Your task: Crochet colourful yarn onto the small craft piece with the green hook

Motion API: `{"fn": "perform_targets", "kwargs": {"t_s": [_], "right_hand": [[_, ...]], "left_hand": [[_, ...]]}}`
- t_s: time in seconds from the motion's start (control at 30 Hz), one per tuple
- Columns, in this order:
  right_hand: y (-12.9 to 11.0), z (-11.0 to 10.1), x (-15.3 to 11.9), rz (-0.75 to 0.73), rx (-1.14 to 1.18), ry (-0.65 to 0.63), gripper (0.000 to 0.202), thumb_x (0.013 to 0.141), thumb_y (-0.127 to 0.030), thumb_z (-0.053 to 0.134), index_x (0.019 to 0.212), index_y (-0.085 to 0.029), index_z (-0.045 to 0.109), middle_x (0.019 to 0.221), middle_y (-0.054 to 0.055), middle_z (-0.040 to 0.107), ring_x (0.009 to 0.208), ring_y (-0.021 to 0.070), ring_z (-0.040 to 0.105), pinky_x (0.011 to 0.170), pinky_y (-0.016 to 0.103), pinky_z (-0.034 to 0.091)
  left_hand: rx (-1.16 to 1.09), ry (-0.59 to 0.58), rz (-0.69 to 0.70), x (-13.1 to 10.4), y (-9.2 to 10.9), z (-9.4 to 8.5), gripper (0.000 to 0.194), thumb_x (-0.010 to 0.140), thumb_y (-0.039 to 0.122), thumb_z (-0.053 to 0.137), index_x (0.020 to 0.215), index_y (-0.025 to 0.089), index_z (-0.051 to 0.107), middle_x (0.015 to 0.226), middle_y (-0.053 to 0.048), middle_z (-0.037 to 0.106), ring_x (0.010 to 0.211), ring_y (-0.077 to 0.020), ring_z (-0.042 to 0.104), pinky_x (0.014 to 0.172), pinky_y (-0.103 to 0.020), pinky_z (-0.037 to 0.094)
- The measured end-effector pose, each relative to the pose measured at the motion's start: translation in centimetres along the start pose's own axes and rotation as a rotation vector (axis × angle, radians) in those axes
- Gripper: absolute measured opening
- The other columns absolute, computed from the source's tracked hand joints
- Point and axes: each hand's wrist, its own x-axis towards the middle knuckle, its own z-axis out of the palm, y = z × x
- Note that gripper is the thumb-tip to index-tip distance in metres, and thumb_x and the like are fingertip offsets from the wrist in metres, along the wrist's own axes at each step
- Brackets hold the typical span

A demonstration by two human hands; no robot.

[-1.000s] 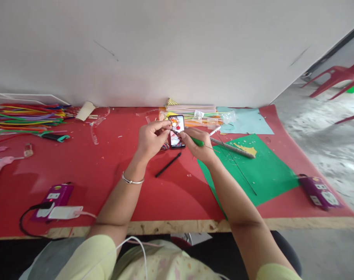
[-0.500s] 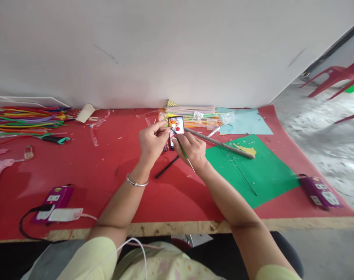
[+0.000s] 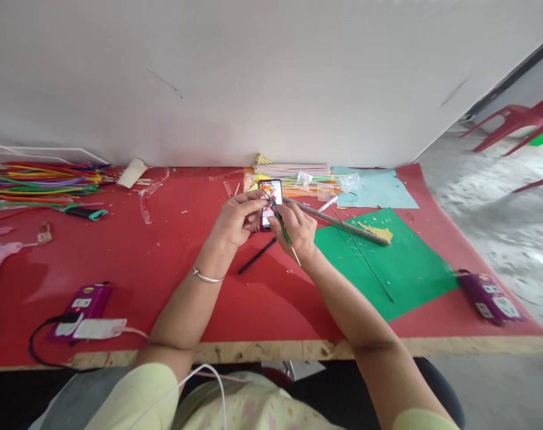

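Over the middle of the red table, my right hand (image 3: 298, 230) is closed on a thin green tool (image 3: 286, 232) with a pale pointed end slanting toward me. Beside it on the left, my left hand (image 3: 241, 220) has its thumb and fingers pinched together near the tool's upper end; what they hold is too small to make out. Both hands nearly meet in front of a lit phone (image 3: 277, 191) that shows a colourful picture. A black stick (image 3: 256, 257) lies on the table below the hands.
Colourful pipe cleaners (image 3: 43, 182) lie at the back left, above a pink glue gun (image 3: 3, 257). Purple power strips (image 3: 90, 301) (image 3: 490, 297) sit left and right. A grey rod (image 3: 352, 227) crosses the green sheet (image 3: 415, 266). Red chairs (image 3: 517, 122) stand beyond the table.
My left hand has turned and shifted slightly down and right, its fingers now reaching across toward the tool's upper end. My right hand has barely moved and keeps the tool.
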Motion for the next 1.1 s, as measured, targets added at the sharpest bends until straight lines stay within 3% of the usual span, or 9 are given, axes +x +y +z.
{"fn": "perform_targets", "kwargs": {"t_s": [0.17,0.3,0.57,0.83,1.1], "right_hand": [[1.3,-0.4,0.6,-0.108,0.074,0.006,0.027,0.11,-0.038,0.061,0.127,-0.021,0.074,0.107,0.011,0.082,0.096,0.023,0.079,0.086,0.034,0.062],[2.3,-1.2,1.4,-0.216,0.095,-0.035,0.029,0.108,-0.04,0.067,0.128,-0.021,0.077,0.107,0.01,0.083,0.095,0.0229,0.079,0.089,0.035,0.064],[2.7,-1.9,2.1,-0.278,0.146,-0.093,0.032,0.106,-0.037,0.07,0.132,-0.021,0.078,0.105,0.011,0.081,0.096,0.0249,0.076,0.087,0.039,0.065],[2.5,-2.4,2.3,-0.219,0.173,-0.182,0.026,0.108,-0.034,0.067,0.128,-0.024,0.08,0.104,0.011,0.08,0.096,0.0259,0.074,0.09,0.043,0.065],[2.7,-2.2,2.0,-0.179,0.365,-0.13,0.026,0.106,-0.029,0.07,0.13,-0.024,0.079,0.107,0.01,0.081,0.097,0.0246,0.077,0.087,0.04,0.065]], "left_hand": [[0.002,-0.066,-0.072,0.0,1.2,-0.7,0.037,0.057,0.014,0.092,0.093,0.009,0.081,0.06,0.004,0.059,0.045,-0.0001,0.035,0.04,-0.016,0.022],[0.077,-0.015,-0.029,0.2,1.6,-1.4,0.034,0.055,0.012,0.09,0.088,0.009,0.082,0.061,0.001,0.063,0.043,-0.0011,0.039,0.04,-0.017,0.023],[0.159,0.055,0.0,0.1,2.1,-1.5,0.031,0.053,0.011,0.086,0.084,0.01,0.081,0.059,0.001,0.063,0.043,-0.0029,0.042,0.042,-0.019,0.021],[0.217,0.063,0.03,0.2,2.1,-1.6,0.026,0.056,0.013,0.084,0.081,0.011,0.08,0.057,0.002,0.059,0.043,-0.0033,0.04,0.043,-0.02,0.019],[0.236,0.059,0.075,0.5,1.7,-1.9,0.025,0.055,0.015,0.085,0.079,0.012,0.08,0.057,0.001,0.06,0.045,-0.0039,0.04,0.044,-0.021,0.02]]}}
